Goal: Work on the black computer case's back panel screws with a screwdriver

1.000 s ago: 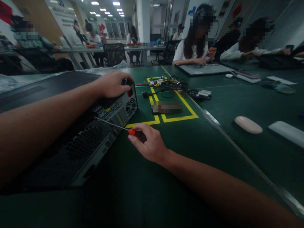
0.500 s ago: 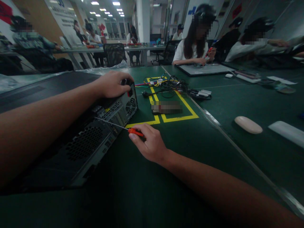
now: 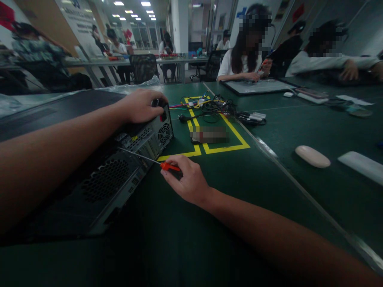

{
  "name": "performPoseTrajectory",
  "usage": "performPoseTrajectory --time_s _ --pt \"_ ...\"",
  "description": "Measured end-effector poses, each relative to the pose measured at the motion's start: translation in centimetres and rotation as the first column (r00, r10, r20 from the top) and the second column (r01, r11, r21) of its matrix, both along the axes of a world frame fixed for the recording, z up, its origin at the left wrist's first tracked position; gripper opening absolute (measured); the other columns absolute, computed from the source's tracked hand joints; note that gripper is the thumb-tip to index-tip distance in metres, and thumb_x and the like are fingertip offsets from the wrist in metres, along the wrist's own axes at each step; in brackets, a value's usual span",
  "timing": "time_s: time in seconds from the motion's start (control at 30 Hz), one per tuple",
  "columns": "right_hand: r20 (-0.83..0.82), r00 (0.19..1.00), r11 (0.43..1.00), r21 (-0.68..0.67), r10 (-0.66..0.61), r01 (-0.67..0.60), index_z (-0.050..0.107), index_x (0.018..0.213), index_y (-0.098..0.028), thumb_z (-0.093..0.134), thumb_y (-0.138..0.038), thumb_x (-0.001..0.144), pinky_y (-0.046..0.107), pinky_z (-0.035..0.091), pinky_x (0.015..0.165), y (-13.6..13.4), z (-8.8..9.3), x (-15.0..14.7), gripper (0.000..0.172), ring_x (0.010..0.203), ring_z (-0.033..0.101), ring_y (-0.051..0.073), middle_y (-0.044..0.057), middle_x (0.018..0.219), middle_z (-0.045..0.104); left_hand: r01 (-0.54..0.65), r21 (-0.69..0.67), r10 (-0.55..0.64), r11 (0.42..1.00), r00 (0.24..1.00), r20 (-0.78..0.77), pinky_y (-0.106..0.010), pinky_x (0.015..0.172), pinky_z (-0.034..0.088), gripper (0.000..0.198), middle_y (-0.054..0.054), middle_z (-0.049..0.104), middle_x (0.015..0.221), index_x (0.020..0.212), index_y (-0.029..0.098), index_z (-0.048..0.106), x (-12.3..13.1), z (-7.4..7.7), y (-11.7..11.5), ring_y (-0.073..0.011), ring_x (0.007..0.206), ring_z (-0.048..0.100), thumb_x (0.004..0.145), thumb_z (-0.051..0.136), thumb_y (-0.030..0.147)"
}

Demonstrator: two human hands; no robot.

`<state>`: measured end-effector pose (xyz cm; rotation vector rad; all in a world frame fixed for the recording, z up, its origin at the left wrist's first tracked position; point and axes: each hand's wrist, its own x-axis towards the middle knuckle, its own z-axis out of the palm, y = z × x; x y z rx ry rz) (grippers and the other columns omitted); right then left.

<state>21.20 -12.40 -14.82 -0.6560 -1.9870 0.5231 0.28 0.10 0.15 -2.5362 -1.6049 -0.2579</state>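
Observation:
A black computer case (image 3: 74,114) lies on the green table at the left, its grey rear panel facing right. My left hand (image 3: 146,105) reaches across the case and grips the upper rear corner, fingers curled over the edge. Below it, my right hand (image 3: 185,177) holds the orange handle of a screwdriver (image 3: 170,166) between thumb and fingers. The thin shaft slants up and left to the rear panel's edge. Its tip is against or very close to the case in a dark area; I cannot make out a screw there. A round fan grille (image 3: 164,133) shows under my left hand.
A tangle of cables (image 3: 220,105) lies behind yellow tape (image 3: 227,150). Near it is a blurred-out flat object (image 3: 211,134). To the right are a beige mouse (image 3: 312,156) and a white bar (image 3: 360,165). Co-workers sit across the table.
The thumb and fingers of my right hand have shifted slightly on the screwdriver handle. My left hand stays on the case. A co-worker at far right has moved their arms.

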Motion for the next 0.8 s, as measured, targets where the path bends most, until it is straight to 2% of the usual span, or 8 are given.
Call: performPoseTrajectory --time_s 0.3,0.6,0.8 --pt "0.004 1.0 0.999 -0.034 0.011 -0.011 0.061 0.117 -0.022 0.061 -0.036 0.102 0.034 0.057 0.085 -0.05 0.21 0.12 0.02 0.095 0.07 0.018 0.005 0.107 0.073 -0.024 -0.039 0.026 0.999 0.998 0.06 -0.049 0.109 0.045 0.063 -0.011 0.072 0.127 0.138 0.021 0.07 -0.31 -0.18 0.67 -0.0363 0.118 0.063 0.082 0.053 0.044" --pt "-0.011 1.0 1.0 0.011 0.007 -0.006 0.061 0.117 -0.021 0.061 -0.037 0.103 0.033 0.057 0.084 0.13 -0.1 0.0 0.021 0.095 0.071 0.018 0.006 0.106 0.074 -0.015 -0.038 0.018 0.999 0.998 0.066 -0.05 0.109 0.046 0.062 -0.013 0.072 0.128 0.138 0.02 0.071 -0.54 -0.24 0.83 -0.0359 0.116 0.064 0.083 0.054 0.044" --pt "-0.007 1.0 1.0 -0.006 0.004 -0.004 0.061 0.117 -0.022 0.061 -0.037 0.102 0.032 0.057 0.086 0.08 0.0 0.03 0.021 0.097 0.071 0.017 0.005 0.108 0.074 -0.005 -0.041 0.007 0.999 0.998 0.067 -0.051 0.109 0.045 0.062 -0.013 0.072 0.128 0.138 0.018 0.07 -0.52 -0.21 0.78 -0.0359 0.116 0.064 0.084 0.054 0.043"
